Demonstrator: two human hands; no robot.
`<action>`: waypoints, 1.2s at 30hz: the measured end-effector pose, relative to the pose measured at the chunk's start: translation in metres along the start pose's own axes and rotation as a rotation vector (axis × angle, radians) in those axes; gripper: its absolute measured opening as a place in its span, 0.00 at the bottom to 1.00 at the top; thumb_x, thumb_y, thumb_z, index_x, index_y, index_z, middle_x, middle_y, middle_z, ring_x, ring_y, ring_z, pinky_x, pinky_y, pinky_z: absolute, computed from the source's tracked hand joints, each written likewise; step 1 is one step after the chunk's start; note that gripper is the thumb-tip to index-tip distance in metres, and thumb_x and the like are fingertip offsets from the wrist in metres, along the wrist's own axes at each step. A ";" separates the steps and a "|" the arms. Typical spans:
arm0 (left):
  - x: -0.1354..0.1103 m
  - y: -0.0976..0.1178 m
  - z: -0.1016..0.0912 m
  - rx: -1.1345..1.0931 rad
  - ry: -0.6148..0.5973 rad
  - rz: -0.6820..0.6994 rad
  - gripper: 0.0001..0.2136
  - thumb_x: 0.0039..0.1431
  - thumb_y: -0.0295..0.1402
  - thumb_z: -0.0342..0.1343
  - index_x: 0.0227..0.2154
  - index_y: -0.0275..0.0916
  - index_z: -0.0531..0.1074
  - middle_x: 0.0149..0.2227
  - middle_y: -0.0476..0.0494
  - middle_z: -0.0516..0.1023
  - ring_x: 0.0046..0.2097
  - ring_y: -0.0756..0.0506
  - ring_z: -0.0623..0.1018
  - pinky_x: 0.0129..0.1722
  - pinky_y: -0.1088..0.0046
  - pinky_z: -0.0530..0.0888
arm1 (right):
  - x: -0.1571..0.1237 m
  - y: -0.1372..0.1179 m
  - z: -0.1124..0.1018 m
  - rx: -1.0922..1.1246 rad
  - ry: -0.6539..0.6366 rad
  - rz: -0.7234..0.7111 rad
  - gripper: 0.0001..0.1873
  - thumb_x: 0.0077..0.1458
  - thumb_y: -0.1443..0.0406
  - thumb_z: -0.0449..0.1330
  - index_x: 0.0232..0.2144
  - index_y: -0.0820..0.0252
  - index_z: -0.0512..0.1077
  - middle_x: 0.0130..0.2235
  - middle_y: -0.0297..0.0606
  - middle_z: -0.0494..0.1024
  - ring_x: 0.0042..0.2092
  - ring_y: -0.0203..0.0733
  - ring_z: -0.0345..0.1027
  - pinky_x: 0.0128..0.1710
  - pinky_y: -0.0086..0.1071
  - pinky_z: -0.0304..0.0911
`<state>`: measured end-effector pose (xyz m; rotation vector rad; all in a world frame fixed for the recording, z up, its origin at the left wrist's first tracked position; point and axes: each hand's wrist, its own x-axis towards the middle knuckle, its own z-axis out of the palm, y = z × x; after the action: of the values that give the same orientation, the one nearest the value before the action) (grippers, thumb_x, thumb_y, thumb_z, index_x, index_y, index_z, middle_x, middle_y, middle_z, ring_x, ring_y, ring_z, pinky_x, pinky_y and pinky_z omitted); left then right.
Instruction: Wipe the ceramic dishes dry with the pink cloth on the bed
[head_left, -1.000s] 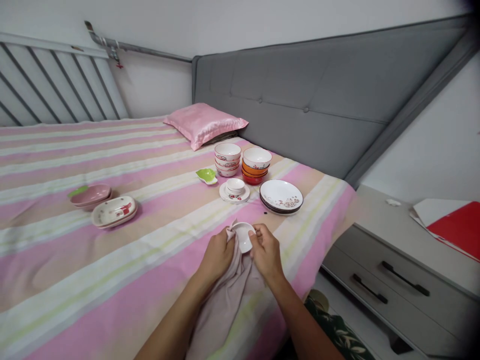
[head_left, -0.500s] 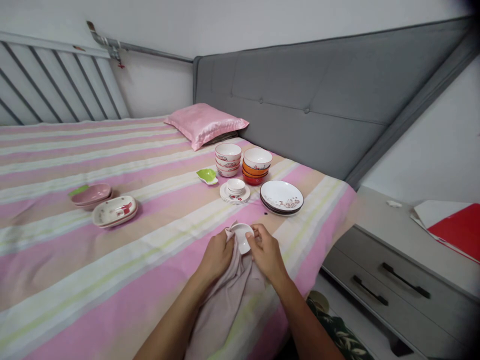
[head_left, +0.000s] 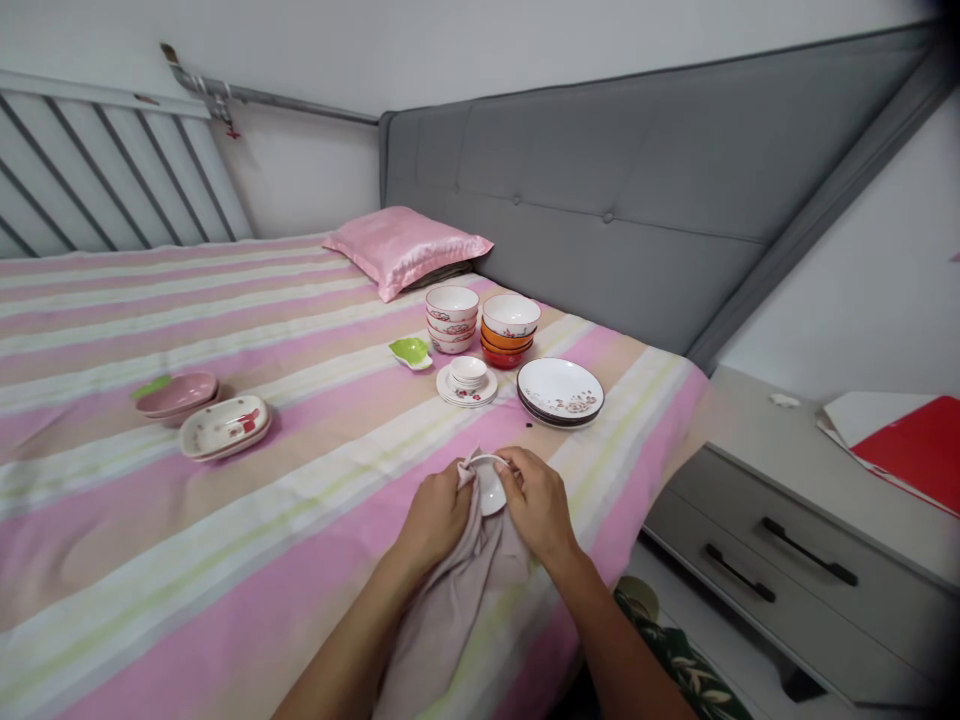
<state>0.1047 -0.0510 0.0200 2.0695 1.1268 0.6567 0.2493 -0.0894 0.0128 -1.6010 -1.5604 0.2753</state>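
Note:
Between my hands is a small white dish, tilted over the near part of the bed. My right hand pinches its right rim, thumb on the inside. My left hand is closed around a pale pinkish cloth, gripping the dish's left edge through it; the rest of the cloth hangs down toward me. Just beyond my hands, a stack of small white dishes sits on flowered white saucers. Right of these lies a stack of dark-rimmed plates.
White bowls and a stack of white, orange and red bowls stand farther back beside a green leaf-shaped dish. Pink dishes and cream dishes lie left. A pink pillow and a nightstand flank the area.
The small white dish has tipped so its rim shows more edge-on, while both hands keep their hold. The whole view has shifted slightly.

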 end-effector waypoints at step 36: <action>-0.002 0.003 0.000 -0.114 -0.020 0.012 0.12 0.60 0.33 0.40 0.35 0.38 0.68 0.32 0.43 0.76 0.39 0.44 0.75 0.40 0.70 0.68 | 0.001 -0.004 -0.007 0.001 -0.037 -0.032 0.14 0.59 0.64 0.46 0.39 0.56 0.71 0.38 0.37 0.77 0.37 0.40 0.69 0.36 0.29 0.60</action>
<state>0.1054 -0.0539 0.0223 1.9838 1.0419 0.6887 0.2511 -0.0918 0.0206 -1.5770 -1.6124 0.2903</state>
